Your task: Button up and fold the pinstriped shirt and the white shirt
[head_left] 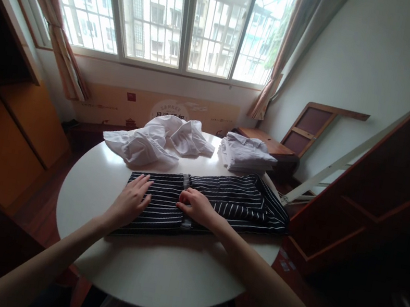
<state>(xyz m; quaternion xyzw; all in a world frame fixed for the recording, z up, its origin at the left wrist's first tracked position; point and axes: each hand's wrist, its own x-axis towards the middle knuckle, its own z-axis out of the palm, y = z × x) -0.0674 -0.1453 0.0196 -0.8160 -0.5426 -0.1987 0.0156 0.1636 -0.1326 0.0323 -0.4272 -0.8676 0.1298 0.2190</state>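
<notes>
A black cloth with white stripes (pixel 165 200) lies folded lengthwise across the round table, its right end bunched and uneven. What garment it is, I cannot tell. My left hand (pixel 133 195) rests on the left part of the cloth, palm down with fingers spread. Near the middle, my right hand (pixel 195 206) has its fingers curled and pinched at the cloth, beside a narrow greyish band (pixel 186 223) running across it. Some of the cloth under that hand is hidden by the wrist.
On the white round table (pixel 163 278), a crumpled heap of white cloth (pixel 151 141) lies at the back left. A stack of folded white garments (pixel 247 153) sits at the back right. Beyond are a wooden cabinet (pixel 266 141), a leaning panel (pixel 308 127) and windows.
</notes>
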